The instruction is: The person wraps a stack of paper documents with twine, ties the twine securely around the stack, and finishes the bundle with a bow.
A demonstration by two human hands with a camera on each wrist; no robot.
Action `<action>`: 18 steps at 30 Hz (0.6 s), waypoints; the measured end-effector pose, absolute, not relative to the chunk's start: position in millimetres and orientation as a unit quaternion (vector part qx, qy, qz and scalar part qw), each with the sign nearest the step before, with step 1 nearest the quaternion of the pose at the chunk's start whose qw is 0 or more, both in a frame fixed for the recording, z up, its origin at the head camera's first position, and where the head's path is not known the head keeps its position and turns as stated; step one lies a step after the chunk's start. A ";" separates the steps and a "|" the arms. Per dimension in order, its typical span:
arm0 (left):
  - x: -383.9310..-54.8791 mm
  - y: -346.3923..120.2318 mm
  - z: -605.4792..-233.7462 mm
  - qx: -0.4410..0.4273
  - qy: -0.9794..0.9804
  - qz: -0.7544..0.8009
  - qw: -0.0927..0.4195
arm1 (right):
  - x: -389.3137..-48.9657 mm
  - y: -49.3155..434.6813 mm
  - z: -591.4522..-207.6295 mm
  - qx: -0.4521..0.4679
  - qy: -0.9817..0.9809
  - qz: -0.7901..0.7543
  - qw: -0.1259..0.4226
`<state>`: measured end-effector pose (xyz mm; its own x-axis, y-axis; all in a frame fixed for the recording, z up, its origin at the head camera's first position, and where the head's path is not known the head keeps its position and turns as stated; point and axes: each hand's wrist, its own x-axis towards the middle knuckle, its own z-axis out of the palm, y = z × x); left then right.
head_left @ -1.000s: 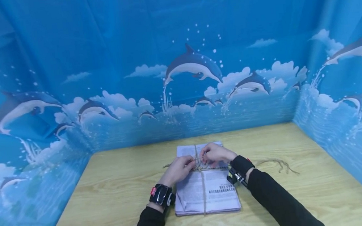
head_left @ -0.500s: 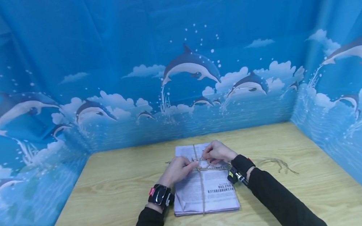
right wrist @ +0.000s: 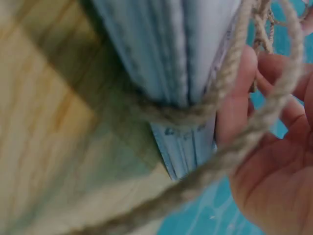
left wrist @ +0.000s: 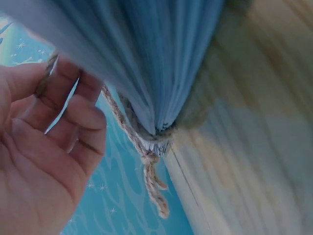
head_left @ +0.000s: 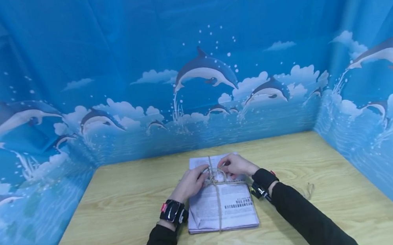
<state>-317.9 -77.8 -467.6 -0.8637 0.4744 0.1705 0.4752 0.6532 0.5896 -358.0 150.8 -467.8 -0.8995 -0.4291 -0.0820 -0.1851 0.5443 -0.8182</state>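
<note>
A stack of folded newspapers (head_left: 239,217) lies on the table, bound both lengthwise and across with brown twine (head_left: 219,209). Where the strands cross, small twine loops stand up between the two hands. My left hand (head_left: 190,184) is at the left of this crossing; in the left wrist view its thumb and finger pinch a piece of twine (left wrist: 47,76). On the other side, my right hand (head_left: 238,166) has its fingertips on a loop and pinches it. Curled fingers partly hide that grip in the right wrist view, where a long strand (right wrist: 220,159) runs past the palm.
A knotted twine end (left wrist: 152,181) hangs at the stack's left side. The loose tail (head_left: 309,191) lies on the wooden table (head_left: 126,208) to the right, partly behind the sleeve. Blue dolphin-print sheeting (head_left: 123,66) encloses the back and sides.
Twine loops have opened up above the crossing as the hands shifted slightly. The loose tail on the right has been drawn in towards the stack. The stack stays in place.
</note>
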 end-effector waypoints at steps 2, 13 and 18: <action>-317.9 -78.1 -466.9 -0.269 -0.909 -0.318 0.010 | -357.8 148.6 -467.1 -0.206 0.886 -0.399 0.112; -320.0 -80.4 -467.6 -0.257 -0.911 -0.322 0.001 | -362.9 143.2 -467.8 -0.151 0.908 -0.383 0.075; -319.5 -81.7 -467.5 -0.264 -0.918 -0.295 -0.019 | -364.9 144.0 -468.4 -0.140 0.918 -0.365 0.069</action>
<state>-319.5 -81.7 -467.5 -0.8597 0.4963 0.1207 0.4739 0.6869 0.5510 -364.9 144.0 -468.4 -0.9511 -0.3078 -0.0251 -0.2063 0.6936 -0.6902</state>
